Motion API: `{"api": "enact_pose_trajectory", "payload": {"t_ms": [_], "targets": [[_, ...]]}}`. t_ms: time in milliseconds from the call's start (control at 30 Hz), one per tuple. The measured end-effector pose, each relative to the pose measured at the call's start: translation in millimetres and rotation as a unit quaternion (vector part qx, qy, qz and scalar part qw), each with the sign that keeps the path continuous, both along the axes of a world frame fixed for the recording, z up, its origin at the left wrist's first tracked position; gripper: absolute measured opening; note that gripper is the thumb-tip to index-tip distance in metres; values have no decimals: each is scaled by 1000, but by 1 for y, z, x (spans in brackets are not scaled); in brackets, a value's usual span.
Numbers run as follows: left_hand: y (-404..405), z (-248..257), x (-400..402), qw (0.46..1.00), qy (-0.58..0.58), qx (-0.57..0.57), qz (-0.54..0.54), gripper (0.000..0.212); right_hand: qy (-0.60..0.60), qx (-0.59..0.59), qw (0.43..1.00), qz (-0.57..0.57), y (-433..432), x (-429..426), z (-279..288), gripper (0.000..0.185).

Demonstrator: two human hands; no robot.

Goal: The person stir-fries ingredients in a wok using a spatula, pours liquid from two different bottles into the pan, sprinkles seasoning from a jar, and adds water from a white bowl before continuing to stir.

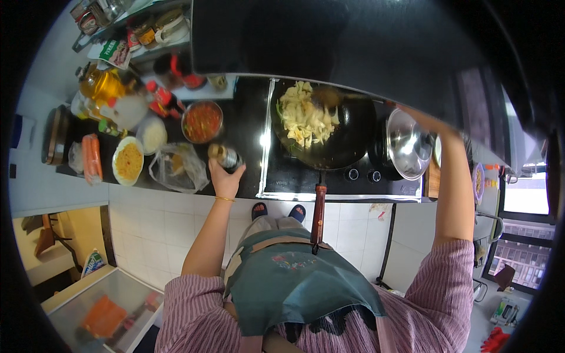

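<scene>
My left hand [226, 178] is closed around a small dark glass bottle [229, 159] with a light cap, tilted above the black counter near the hob's left edge. Food in pale, leafy pieces [304, 117] lies in the left part of a black wok [353, 137], whose wooden handle [318, 212] points towards me. My right arm reaches past a shiny metal bowl or lid [409, 143] at the hob's right. Part of my right hand [417, 115] shows there, but the range hood's edge hides its fingers and whatever they may hold.
Left on the counter are a metal bowl of chopped red peppers [202, 122], a clear plastic bag [178, 170], a dish of yellow shreds [128, 161], packed sausages [91, 159] and several bottles. A range hood [326, 39] overhangs the hob.
</scene>
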State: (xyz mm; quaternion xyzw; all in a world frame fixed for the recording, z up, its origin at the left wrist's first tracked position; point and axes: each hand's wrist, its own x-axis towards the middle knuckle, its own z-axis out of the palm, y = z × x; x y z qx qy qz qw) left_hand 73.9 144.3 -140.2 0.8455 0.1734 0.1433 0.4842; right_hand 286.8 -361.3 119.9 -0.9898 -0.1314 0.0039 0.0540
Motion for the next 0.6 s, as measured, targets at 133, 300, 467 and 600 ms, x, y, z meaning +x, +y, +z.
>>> {"api": "enact_pose_trajectory", "payload": {"t_ms": [133, 300, 467, 600], "targets": [[-4, -5, -16, 999, -46, -11, -1, 98, -79, -138, 987, 28, 66, -19, 41, 41], [-1, 29, -44, 1000, 13, -19, -2, 108, 61, -53, 997, 8, 120, -70, 69, 39], [14, 30, -77, 999, 25, -14, 24, 104, -2, -209, 961, 181, 158, -147, 146, 26], [9, 32, -76, 999, 24, -37, 7, 103, -13, -235, 953, 192, 158, -191, 130, 20]]}}
